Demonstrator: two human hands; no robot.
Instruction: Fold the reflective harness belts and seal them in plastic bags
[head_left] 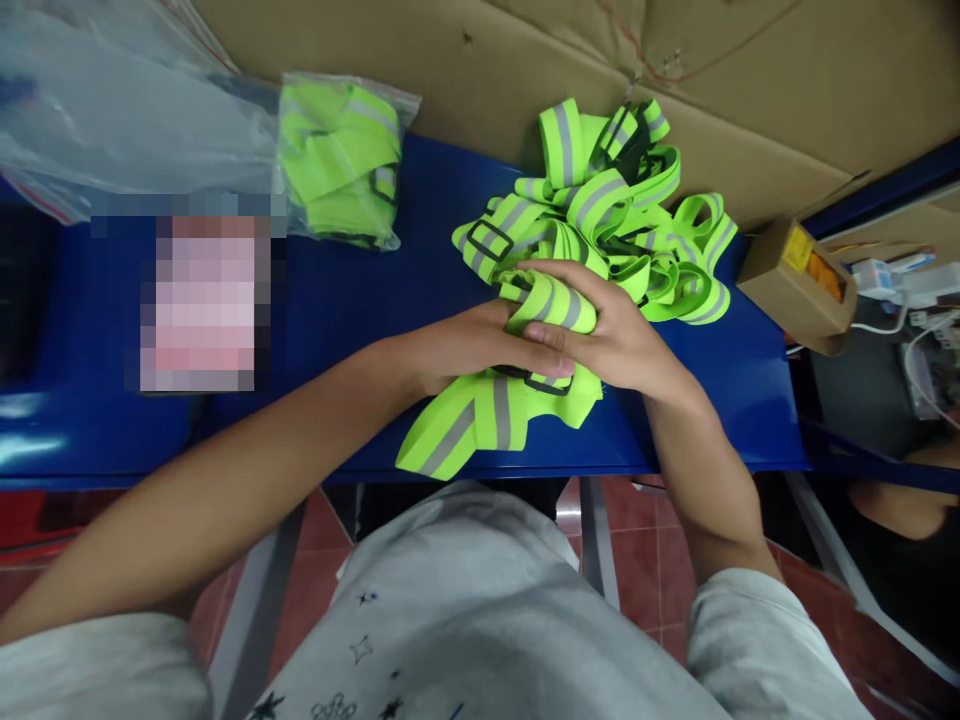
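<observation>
Strap pile (pixel 600 195) crowds far side of blue table (pixel 337 300); bagged straps (pixel 337 160) left, small carton (pixel 795 285) right. Folded strap (pixel 559 303) near front edge, roll's long axis crosswise, loose end (pixel 446 440) pointing near-left; left hand (pixel 487 342), right hand (pixel 613 325) clasp roll, fingers curled, partly hidden.

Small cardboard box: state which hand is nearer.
Right. The right hand is left of the small cardboard box; the left hand is farther left.

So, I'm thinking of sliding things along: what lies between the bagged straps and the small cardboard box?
A loose pile of green straps lies between the bag and the box, plus some blue table; the head view shows it.
</observation>
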